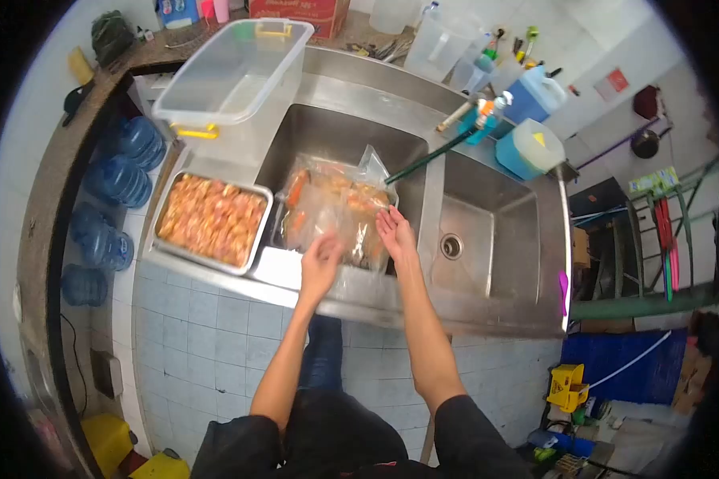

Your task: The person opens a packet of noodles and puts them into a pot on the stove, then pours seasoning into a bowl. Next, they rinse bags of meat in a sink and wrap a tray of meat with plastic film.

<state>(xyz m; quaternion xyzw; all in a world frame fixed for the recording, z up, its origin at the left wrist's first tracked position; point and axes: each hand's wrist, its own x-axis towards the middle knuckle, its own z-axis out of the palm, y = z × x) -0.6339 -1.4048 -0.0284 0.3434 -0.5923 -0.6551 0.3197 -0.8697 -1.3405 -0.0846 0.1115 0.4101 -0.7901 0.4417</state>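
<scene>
Clear plastic bags [325, 209] with orange pieces inside lie in the left basin [295, 128] of the steel sink. My left hand [322, 257] is at the near side of the bags, slightly blurred, with its fingers curled together on the plastic. At their right edge, my right hand [395, 233] is turned partly palm up, its fingers stretched out and apart beside the plastic. A metal tray [257, 247] heaped with raw marinated meat pieces [212, 217] stands to the left of the basin.
A clear plastic tub [244, 108] with yellow handles sits behind the tray. A dark green tap pipe [431, 156] reaches over the left basin. The right basin [487, 215] has a drain. Jugs and a blue container [529, 150] line the back. Water bottles [120, 182] stand at left.
</scene>
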